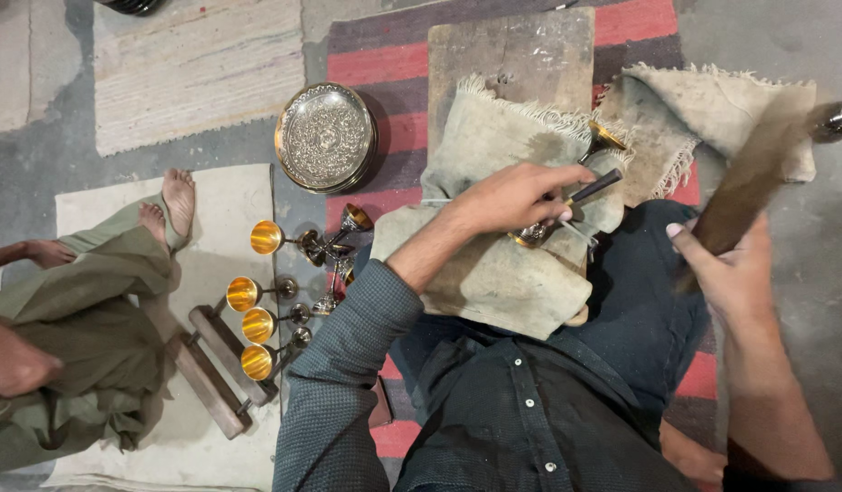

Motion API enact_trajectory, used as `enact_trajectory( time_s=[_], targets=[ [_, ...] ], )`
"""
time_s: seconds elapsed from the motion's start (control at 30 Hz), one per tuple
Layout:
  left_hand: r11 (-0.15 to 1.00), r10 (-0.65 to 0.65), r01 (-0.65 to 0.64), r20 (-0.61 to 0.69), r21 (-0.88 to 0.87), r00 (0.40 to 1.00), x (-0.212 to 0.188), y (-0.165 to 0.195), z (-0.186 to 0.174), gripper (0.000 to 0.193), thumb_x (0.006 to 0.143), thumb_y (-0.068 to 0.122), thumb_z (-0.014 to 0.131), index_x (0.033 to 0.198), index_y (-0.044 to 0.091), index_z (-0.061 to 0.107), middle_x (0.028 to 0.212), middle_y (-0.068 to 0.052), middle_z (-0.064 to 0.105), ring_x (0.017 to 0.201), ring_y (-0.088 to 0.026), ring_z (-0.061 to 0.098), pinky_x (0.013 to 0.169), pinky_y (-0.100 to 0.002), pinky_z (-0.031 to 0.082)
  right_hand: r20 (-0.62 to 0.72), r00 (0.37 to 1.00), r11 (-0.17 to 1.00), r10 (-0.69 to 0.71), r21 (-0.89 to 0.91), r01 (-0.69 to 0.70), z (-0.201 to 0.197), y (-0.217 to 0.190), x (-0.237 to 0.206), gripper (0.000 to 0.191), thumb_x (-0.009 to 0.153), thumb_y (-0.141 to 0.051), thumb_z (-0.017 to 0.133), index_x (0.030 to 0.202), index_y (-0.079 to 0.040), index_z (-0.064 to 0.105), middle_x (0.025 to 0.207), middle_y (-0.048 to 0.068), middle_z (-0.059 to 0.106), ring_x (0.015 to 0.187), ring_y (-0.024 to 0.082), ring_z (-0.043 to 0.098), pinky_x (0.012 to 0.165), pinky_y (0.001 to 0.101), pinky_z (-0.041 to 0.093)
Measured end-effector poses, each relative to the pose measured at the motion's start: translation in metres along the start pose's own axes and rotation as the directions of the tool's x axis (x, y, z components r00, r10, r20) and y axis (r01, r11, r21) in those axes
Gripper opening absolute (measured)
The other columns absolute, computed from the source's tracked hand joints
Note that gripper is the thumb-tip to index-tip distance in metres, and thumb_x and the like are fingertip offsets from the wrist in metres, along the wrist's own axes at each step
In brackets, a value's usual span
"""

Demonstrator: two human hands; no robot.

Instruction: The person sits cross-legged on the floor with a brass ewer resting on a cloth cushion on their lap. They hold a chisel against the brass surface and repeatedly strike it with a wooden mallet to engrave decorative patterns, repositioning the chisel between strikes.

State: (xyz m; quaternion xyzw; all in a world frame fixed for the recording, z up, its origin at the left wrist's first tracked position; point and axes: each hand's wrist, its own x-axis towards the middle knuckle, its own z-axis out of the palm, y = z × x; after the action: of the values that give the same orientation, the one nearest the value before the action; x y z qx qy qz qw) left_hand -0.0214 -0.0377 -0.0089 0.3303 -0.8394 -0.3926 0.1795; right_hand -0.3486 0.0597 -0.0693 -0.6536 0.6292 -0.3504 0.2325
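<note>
Right hand (pixel 735 273), nearest, grips blurred mallet (pixel 758 173); left hand (pixel 512 196) pinches punch (pixel 592 187) on goblet (pixel 566 196) atop cloth (pixel 494 264). Keep punch steady, blows light.

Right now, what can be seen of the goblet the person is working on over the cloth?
The goblet looks like metal: a gold-lined cup at upper right, a slim stem, a silvery patterned foot at lower left. It lies tilted on its side on a frayed grey cloth over a wooden board. The left hand covers its middle and sets a dark thin tool against it.
</note>
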Motion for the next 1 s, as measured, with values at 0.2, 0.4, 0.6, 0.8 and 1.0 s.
enact_trajectory(
  time_s=[0.2, 0.4, 0.6, 0.8, 1.0],
  targets=[
    [1.0, 0.0, 0.0, 0.021, -0.004, 1.0, 0.002, 0.001, -0.001, 0.05, 0.094, 0.026, 0.073, 0.14, 0.021, 0.055, 0.097, -0.005, 0.08, 0.085, -0.025, 0.078, 0.076, -0.043, 0.058, 0.039, 0.989, 0.981, 0.143, 0.129, -0.147, 0.0, -0.005, -0.001, 0.051, 0.095, -0.018, 0.084, 0.134, 0.0, 0.058, 0.109, 0.015, 0.071, 0.097, 0.019, 0.068, 0.09, 0.0343, 0.055],
    [0.998, 0.062, -0.062, 0.005, -0.004, 0.998, 0.002, 0.0, -0.002, 0.049, 0.094, 0.023, 0.074, 0.139, 0.019, 0.056, 0.098, -0.008, 0.079, 0.088, -0.027, 0.077, 0.077, -0.043, 0.058, -0.025, 1.0, 0.983, 0.018, 0.185, -0.013, 0.001, -0.006, -0.005, 0.041, 0.092, -0.008, 0.083, 0.123, 0.004, 0.059, 0.107, 0.016, 0.071, 0.096, 0.022, 0.069, 0.086, 0.0358, 0.056],
    [0.997, 0.065, -0.064, 0.021, -0.04, 0.998, 0.003, -0.001, -0.002, 0.049, 0.093, 0.023, 0.074, 0.139, 0.019, 0.057, 0.097, -0.008, 0.078, 0.087, -0.027, 0.078, 0.077, -0.043, 0.058, -0.009, 0.996, 0.987, 0.085, 0.138, -0.083, 0.003, -0.018, -0.008, 0.043, 0.092, -0.008, 0.085, 0.127, 0.002, 0.062, 0.101, 0.016, 0.071, 0.093, 0.025, 0.07, 0.084, 0.0386, 0.055],
    [0.999, 0.042, -0.042, 0.045, -0.018, 0.998, 0.002, -0.001, -0.003, 0.05, 0.094, 0.025, 0.073, 0.141, 0.02, 0.056, 0.094, -0.008, 0.078, 0.084, -0.026, 0.077, 0.075, -0.044, 0.057, 0.029, 0.995, 0.994, 0.092, 0.051, -0.093, -0.001, -0.028, -0.005, 0.044, 0.088, -0.005, 0.082, 0.127, 0.003, 0.063, 0.098, 0.007, 0.071, 0.09, 0.024, 0.069, 0.081, 0.0391, 0.054],
    [0.999, -0.025, 0.028, 0.073, -0.037, 0.997, 0.004, 0.0, -0.002, 0.049, 0.094, 0.028, 0.071, 0.141, 0.022, 0.057, 0.092, -0.005, 0.08, 0.083, -0.022, 0.079, 0.076, -0.042, 0.057, -0.007, 0.97, 0.919, 0.242, 0.324, -0.227, -0.001, -0.032, -0.002, 0.031, 0.093, -0.005, 0.082, 0.113, 0.003, 0.059, 0.093, 0.012, 0.068, 0.085, 0.024, 0.067, 0.082, 0.0388, 0.054]
  ],
)
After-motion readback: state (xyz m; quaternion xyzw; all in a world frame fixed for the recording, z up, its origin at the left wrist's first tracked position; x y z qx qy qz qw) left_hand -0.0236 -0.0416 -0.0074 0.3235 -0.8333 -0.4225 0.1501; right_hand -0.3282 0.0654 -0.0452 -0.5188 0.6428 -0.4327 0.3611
